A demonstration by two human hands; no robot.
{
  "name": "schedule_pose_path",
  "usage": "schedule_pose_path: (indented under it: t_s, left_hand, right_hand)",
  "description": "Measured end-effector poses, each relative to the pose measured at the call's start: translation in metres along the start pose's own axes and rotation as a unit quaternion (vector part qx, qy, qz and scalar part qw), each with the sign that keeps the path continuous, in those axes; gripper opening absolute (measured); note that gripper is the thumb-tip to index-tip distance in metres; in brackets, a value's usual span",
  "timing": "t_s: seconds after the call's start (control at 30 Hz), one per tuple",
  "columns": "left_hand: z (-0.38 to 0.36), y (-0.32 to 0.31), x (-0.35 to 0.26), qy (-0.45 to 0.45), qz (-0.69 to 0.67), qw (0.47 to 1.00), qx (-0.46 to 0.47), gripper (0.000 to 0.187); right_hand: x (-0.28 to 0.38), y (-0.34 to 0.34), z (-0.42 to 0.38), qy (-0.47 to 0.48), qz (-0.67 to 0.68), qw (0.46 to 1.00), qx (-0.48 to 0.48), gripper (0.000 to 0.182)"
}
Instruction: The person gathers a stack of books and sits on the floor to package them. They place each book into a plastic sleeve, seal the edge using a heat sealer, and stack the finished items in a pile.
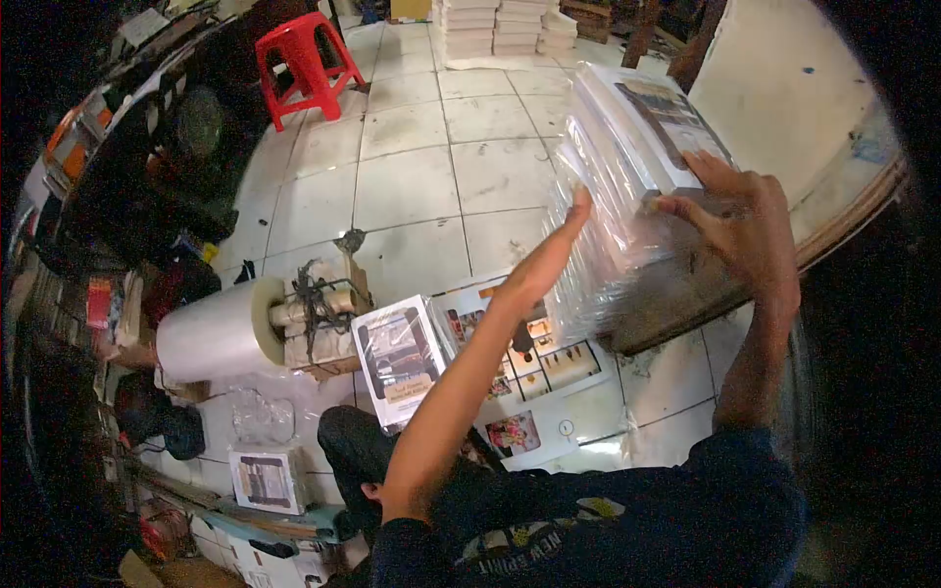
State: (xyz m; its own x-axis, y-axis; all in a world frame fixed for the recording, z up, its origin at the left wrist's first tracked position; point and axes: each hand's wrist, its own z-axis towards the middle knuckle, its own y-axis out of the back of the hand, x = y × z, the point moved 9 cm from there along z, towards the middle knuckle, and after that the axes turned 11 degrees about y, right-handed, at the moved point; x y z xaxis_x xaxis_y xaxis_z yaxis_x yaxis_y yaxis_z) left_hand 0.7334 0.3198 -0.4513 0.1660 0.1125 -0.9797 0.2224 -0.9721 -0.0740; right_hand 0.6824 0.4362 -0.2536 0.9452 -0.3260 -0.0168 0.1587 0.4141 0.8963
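A tall stack of books wrapped in clear plastic [613,201] stands to my right on a low wooden surface. Flat against the stack's left side is my left hand [567,230], fingers stretched out. My right hand [740,201] grips the near edge of the top book [659,110], with its fingers on the cover and its thumb lower on the side. Nearer to me, a smaller pile of wrapped books [400,358] rests beside my leg. Under my left forearm lie printed sheets with pictures [549,367].
A large roll of clear plastic film [221,328] lies at left beside a device with dark cords [319,314]. Another wrapped book [267,480] sits on the lower left. Farther off are a red stool [306,69] and paper stacks [490,29] on the tiled floor [407,147].
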Motion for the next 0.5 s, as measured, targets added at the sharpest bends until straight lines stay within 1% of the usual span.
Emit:
schedule_pose_path:
  t_s: [0.03,0.07,0.1,0.13,0.17,0.2,0.23,0.27,0.3,0.33,0.37,0.4,0.43,0.47,0.5]
  left_hand:
    - [-0.005,0.007,0.0,-0.013,0.007,1.0,-0.01,0.097]
    - [-0.016,0.027,0.008,-0.015,-0.009,0.998,-0.067,0.08]
    - [-0.036,0.039,0.026,0.0,-0.018,0.997,-0.081,0.08]
    - [-0.066,0.067,0.026,-0.033,0.001,0.984,-0.177,0.07]
    - [-0.099,0.096,0.029,-0.064,0.021,0.96,-0.271,0.061]
    - [-0.131,0.128,0.05,-0.066,0.038,0.938,-0.339,0.056]
    - [-0.167,0.161,0.08,-0.068,0.055,0.91,-0.405,0.052]
    - [-0.205,0.186,0.114,-0.017,0.071,0.878,-0.473,0.054]
    - [-0.245,0.203,0.154,0.045,0.086,0.841,-0.533,0.057]
    - [-0.267,0.221,0.217,0.091,0.1,0.83,-0.54,0.061]
    - [-0.285,0.235,0.258,0.121,0.113,0.82,-0.548,0.066]
    - [-0.294,0.215,0.265,0.155,0.042,0.827,-0.539,0.079]
    - [-0.289,0.194,0.27,0.312,0.011,0.847,-0.431,0.087]
    - [-0.269,0.19,0.3,0.265,-0.028,0.869,-0.417,0.092]
    - [-0.265,0.169,0.286,0.236,-0.073,0.865,-0.436,0.094]
  right_hand:
    - [0.0,-0.006,0.003,-0.054,0.033,0.995,0.072,0.055]
    - [0.001,-0.006,0.003,-0.044,0.039,0.994,0.087,0.055]
    - [-0.011,-0.007,0.0,-0.071,0.062,0.993,0.073,0.051]
    - [-0.014,-0.011,-0.001,-0.098,0.082,0.99,0.056,0.047]
    - [0.0,-0.022,-0.002,-0.086,0.091,0.99,0.069,0.047]
    - [0.025,-0.005,0.0,-0.005,0.084,0.995,-0.056,0.044]
    - [0.051,0.012,-0.006,0.075,0.078,0.977,-0.182,0.041]
    - [0.06,-0.006,-0.015,0.032,0.17,0.963,-0.208,0.037]
    - [0.066,-0.053,-0.022,0.028,0.233,0.958,-0.166,0.036]
    - [0.074,-0.104,-0.037,0.02,0.296,0.948,-0.118,0.036]
    - [0.131,-0.131,-0.047,-0.015,0.288,0.956,-0.061,0.028]
    - [0.144,-0.218,-0.062,-0.06,0.495,0.866,0.025,0.039]
    - [0.155,-0.294,-0.077,-0.063,0.403,0.903,0.137,0.064]
    - [0.173,-0.347,-0.094,-0.08,0.474,0.856,0.19,0.084]
    - [0.194,-0.368,-0.109,-0.138,0.527,0.784,0.297,0.094]
